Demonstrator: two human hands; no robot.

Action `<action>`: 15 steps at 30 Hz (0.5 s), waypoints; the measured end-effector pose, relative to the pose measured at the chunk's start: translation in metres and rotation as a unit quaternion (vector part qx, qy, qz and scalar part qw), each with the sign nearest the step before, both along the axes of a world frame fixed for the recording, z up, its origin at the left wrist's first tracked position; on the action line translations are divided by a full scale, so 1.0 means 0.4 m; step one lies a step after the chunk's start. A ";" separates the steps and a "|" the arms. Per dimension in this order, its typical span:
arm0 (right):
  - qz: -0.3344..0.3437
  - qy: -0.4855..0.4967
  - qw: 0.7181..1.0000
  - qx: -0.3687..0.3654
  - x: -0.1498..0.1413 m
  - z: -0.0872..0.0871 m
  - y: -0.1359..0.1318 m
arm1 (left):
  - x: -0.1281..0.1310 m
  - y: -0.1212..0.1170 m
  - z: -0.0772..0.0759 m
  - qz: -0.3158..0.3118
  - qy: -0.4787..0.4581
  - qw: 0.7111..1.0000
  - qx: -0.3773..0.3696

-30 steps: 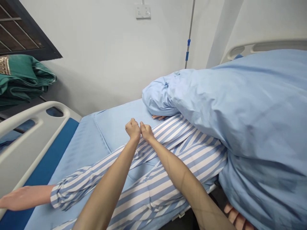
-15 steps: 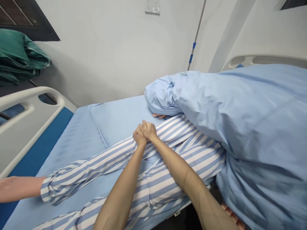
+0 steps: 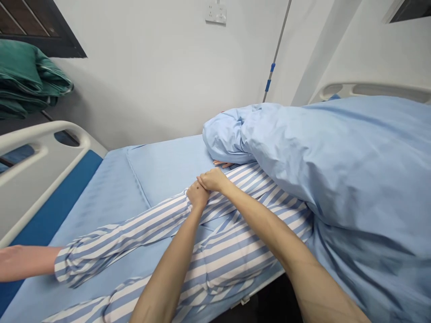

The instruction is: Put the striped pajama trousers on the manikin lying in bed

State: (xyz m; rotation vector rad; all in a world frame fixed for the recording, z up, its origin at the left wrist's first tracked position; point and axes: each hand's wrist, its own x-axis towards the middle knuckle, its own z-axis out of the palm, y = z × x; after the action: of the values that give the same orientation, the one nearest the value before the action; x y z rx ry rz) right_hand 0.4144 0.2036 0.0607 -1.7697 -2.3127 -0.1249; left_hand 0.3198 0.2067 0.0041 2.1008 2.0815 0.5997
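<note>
A figure lies on the bed in blue-and-white striped trousers (image 3: 232, 262), one bare foot end (image 3: 28, 262) showing at the left. My left hand (image 3: 197, 196) is closed on the trouser cloth around the knee of the far leg, where the fabric bunches. Right beside it and touching it, my right hand (image 3: 213, 180) is closed too, thumb side against my left hand. The fingertips of both hands are hidden in the cloth or behind the knuckles. A light blue quilt (image 3: 330, 161) covers the figure's upper part, and some fingers (image 3: 222, 164) peek out under its edge.
A light blue sheet (image 3: 168, 157) covers the mattress. At the left stands the bed's cream end board (image 3: 43, 161), with a folded green cloth (image 3: 27, 76) beyond it. A metal pole (image 3: 279, 45) and a socket plate (image 3: 216, 14) are by the wall.
My right wrist has turned and its forearm now lies flatter, coming more from the right. The hands stay at the same spot on the leg. The view has shifted slightly.
</note>
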 end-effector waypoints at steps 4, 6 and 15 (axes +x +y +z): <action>-0.113 0.097 0.989 0.003 -0.011 -0.067 -0.009 | 0.002 -0.004 0.009 0.007 0.004 1.000 -0.001; -0.146 0.143 0.979 0.004 -0.011 -0.087 -0.008 | 0.005 -0.006 0.014 0.017 0.008 1.000 0.001; -0.156 0.327 0.932 0.013 0.023 -0.081 0.026 | 0.012 -0.013 0.057 0.040 -0.096 0.994 -0.024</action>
State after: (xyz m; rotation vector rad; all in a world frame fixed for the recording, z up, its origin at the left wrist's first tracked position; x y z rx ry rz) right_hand 0.4238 0.2141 0.0283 -1.7950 -1.5515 0.3325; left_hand 0.3247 0.2016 0.0269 1.8600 2.0592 0.7238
